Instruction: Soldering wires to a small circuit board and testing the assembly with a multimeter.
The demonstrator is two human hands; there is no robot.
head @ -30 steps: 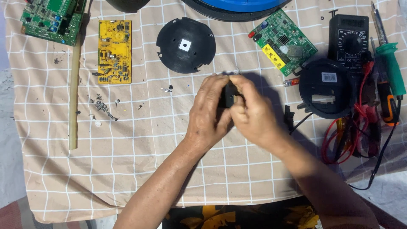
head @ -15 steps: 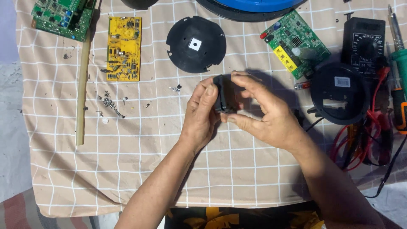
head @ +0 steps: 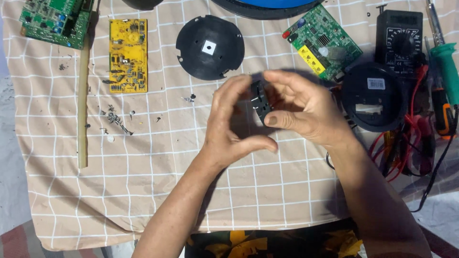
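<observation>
At the far left of the worktop, on the checked beige cloth (head: 143,191), a green circuit board (head: 52,21) lies at the top corner, with a long wooden stick (head: 83,105) running down from it. Just right of the stick sits a yellow circuit board (head: 127,55), and below that a scatter of small screws (head: 114,119). Further right, a round black cover (head: 209,47) with a white square at its middle lies flat.

In the middle, both hands meet above the cloth. The left hand (head: 234,124) is curled, fingers up and thumb stretched to the right below — its fingertips touch a small black part (head: 260,101). The right hand (head: 306,107) grips that same part between thumb and fingers, held edge-on, so its shape is hard to tell.

To the right lie a second green circuit board (head: 324,42), a round black housing (head: 375,98) bearing a white label, a black multimeter (head: 400,40), red leads (head: 411,143) — and, at the edge, a green-handled tool (head: 447,67).
</observation>
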